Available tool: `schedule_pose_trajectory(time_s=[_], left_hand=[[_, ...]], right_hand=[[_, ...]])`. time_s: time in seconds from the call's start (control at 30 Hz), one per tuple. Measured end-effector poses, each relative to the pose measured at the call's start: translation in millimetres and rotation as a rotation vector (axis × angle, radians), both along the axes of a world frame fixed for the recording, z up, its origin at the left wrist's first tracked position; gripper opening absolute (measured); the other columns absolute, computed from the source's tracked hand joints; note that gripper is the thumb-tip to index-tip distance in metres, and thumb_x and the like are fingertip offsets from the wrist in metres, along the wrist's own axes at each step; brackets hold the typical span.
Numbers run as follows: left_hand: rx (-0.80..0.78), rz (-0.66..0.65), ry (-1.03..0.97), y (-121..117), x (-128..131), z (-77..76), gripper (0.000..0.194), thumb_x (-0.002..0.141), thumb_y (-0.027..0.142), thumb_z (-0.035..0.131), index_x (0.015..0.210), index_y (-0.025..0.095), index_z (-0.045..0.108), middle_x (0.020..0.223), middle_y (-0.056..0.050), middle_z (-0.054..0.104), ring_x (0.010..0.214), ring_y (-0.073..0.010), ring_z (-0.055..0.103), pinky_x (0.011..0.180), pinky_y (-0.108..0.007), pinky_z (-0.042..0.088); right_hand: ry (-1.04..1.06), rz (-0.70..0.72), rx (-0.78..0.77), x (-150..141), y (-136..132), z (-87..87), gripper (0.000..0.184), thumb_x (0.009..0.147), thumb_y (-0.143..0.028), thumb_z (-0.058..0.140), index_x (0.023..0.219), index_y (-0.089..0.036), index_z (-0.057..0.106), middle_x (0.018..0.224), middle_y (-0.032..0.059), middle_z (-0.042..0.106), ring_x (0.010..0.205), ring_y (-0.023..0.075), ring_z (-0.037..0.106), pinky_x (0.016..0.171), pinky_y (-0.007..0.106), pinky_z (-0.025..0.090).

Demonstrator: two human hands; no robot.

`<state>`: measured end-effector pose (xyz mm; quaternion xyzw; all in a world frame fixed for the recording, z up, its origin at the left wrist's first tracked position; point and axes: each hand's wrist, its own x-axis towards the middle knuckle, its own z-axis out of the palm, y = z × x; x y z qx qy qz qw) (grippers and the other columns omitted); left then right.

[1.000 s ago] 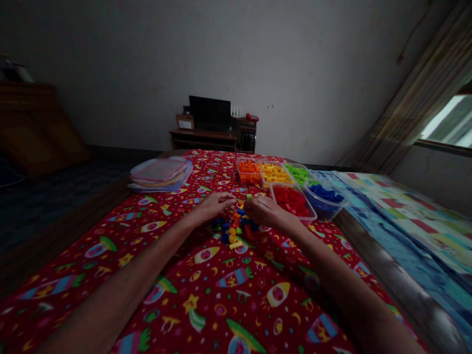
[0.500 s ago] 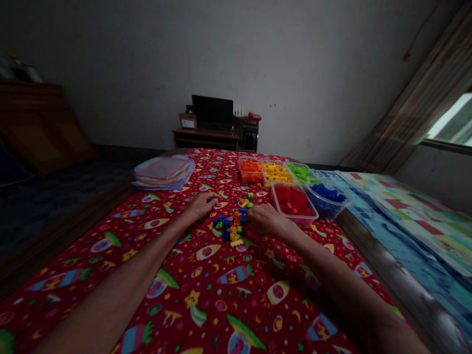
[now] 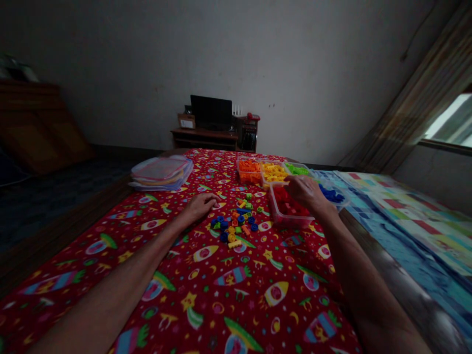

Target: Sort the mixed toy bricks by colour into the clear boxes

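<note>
From where I stand, the right hand (image 3: 304,191) is over the clear-walled tub of red pieces (image 3: 291,204), its fingers bent downward and drawn in; I can't tell whether they pinch anything. The left hand (image 3: 201,204) lies on the red cloth (image 3: 236,290), palm down, its fingers loosely curled, near the loose pile of small toy pieces (image 3: 236,225) but apart from it.

That pile is a scatter of hard, shiny-looking plastic: round blue and yellow bits like little wheels, a long pale-yellow block at the near edge, and stubby green, orange and blue blocks, some touching, some lying separately. The cloth beneath is a soft-looking fabric, printed all over with rockets, stars and planets, and it covers most of the table (image 3: 372,246), whose dark, smooth wooden edge shows a dull shine on the right.

Beyond the red tub sit see-through boxes of orange pieces (image 3: 250,172), yellow pieces (image 3: 272,169) and bright green pieces (image 3: 298,168). A rounder tub of blue pieces (image 3: 332,194) stands to the right, partly behind the right hand and wrist. Over on the left side lies a stack of flat, thin, translucent lids (image 3: 161,172) with rounded corners, their rims pinkish, yellowish and bluish.
</note>
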<state>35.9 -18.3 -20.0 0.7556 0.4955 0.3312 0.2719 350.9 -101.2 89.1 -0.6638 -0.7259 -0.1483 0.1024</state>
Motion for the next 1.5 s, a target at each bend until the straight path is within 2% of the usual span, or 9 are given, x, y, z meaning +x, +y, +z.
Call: schedule_pose_trajectory(time_s=[0.17, 0.37, 0.5, 0.7, 0.8, 1.0, 1.2, 1.4, 1.5], left_hand=[[-0.007, -0.101, 0.115, -3.2, 6.2, 10.9, 0.036, 0.073, 0.046, 0.052, 0.085, 0.018, 0.07, 0.075, -0.003, 0.069, 0.07, -0.0197, 0.061, 0.062, -0.025, 0.043], [0.027, -0.335, 0.127, -13.8, 31.8, 11.9, 0.03, 0.074, 0.037, 0.057, 0.095, 0.02, 0.071, 0.086, -0.005, 0.068, 0.076, -0.0182, 0.06, 0.07, -0.026, 0.046], [0.142, -0.321, 0.136, -17.0, 41.7, 0.6, 0.021, 0.07, 0.022, 0.058, 0.086, 0.023, 0.072, 0.087, -0.005, 0.068, 0.081, -0.0186, 0.059, 0.077, -0.027, 0.045], [0.13, -0.185, 0.167, -15.6, 39.1, 0.9, 0.013, 0.069, 0.025, 0.059, 0.075, 0.022, 0.07, 0.075, -0.003, 0.068, 0.073, -0.0186, 0.06, 0.072, -0.027, 0.045], [0.0, -0.148, 0.058, -15.6, 39.2, 7.8, 0.016, 0.067, 0.033, 0.062, 0.075, 0.021, 0.07, 0.073, -0.002, 0.069, 0.071, -0.0193, 0.06, 0.067, -0.027, 0.046], [-0.309, -0.208, -0.294, -28.4, 47.9, 18.5, 0.049, 0.065, 0.056, 0.067, 0.092, 0.016, 0.07, 0.075, -0.005, 0.069, 0.07, -0.0196, 0.061, 0.06, -0.027, 0.045], [-0.361, -0.178, -0.256, -39.0, 54.2, 25.4, 0.054, 0.068, 0.065, 0.06, 0.088, 0.015, 0.07, 0.071, -0.003, 0.067, 0.063, -0.016, 0.058, 0.053, -0.024, 0.041], [-0.106, -0.162, -0.072, -31.0, 46.9, 32.2, 0.04, 0.073, 0.056, 0.058, 0.077, 0.018, 0.07, 0.069, -0.001, 0.068, 0.065, -0.0181, 0.058, 0.056, -0.024, 0.042], [0.014, -0.194, 0.029, -31.2, 48.2, 36.3, 0.034, 0.078, 0.048, 0.054, 0.079, 0.018, 0.071, 0.075, -0.002, 0.07, 0.071, -0.0199, 0.061, 0.061, -0.026, 0.045]], right_hand=[[0.011, 0.216, -0.103, -45.9, -0.8, -15.4, 0.029, 0.088, -0.013, 0.038, 0.083, -0.013, 0.067, 0.071, 0.0079, 0.062, 0.058, 0.0125, 0.045, 0.055, 0.027, 0.025], [-0.015, 0.512, -0.275, -85.0, -6.7, -50.1, 0.025, 0.085, -0.009, 0.042, 0.093, -0.012, 0.066, 0.081, 0.0104, 0.066, 0.065, 0.0129, 0.051, 0.058, 0.025, 0.028], [-0.044, 0.485, -0.328, -81.1, -5.7, -57.0, 0.028, 0.085, -0.007, 0.041, 0.098, -0.012, 0.066, 0.085, 0.0114, 0.066, 0.068, 0.0143, 0.055, 0.058, 0.025, 0.029], [-0.029, 0.448, -0.286, -77.0, 0.4, -61.3, 0.025, 0.086, -0.012, 0.043, 0.094, -0.013, 0.066, 0.082, 0.0109, 0.066, 0.065, 0.0145, 0.055, 0.056, 0.025, 0.029], [0.009, 0.44, -0.218, -78.8, 4.0, -62.4, 0.026, 0.089, -0.015, 0.041, 0.097, -0.015, 0.066, 0.082, 0.0099, 0.067, 0.065, 0.015, 0.055, 0.056, 0.025, 0.028], [0.09, 0.487, -0.053, -80.2, 10.7, -66.1, 0.03, 0.093, -0.026, 0.039, 0.111, -0.019, 0.063, 0.086, 0.009, 0.068, 0.069, 0.016, 0.057, 0.058, 0.025, 0.028], [0.075, 0.435, -0.009, -70.6, 10.0, -48.5, 0.028, 0.092, -0.023, 0.039, 0.093, -0.017, 0.067, 0.086, 0.0084, 0.068, 0.071, 0.0148, 0.057, 0.057, 0.025, 0.027], [0.145, 0.123, -0.003, -13.6, 13.1, -10.0, 0.028, 0.088, -0.029, 0.046, 0.085, -0.015, 0.071, 0.077, 0.009, 0.069, 0.065, 0.0141, 0.054, 0.056, 0.024, 0.028], [0.218, 0.017, 0.101, 14.1, 14.7, 0.7, 0.031, 0.088, -0.031, 0.047, 0.078, -0.015, 0.071, 0.072, 0.008, 0.067, 0.06, 0.0131, 0.051, 0.055, 0.024, 0.027]])
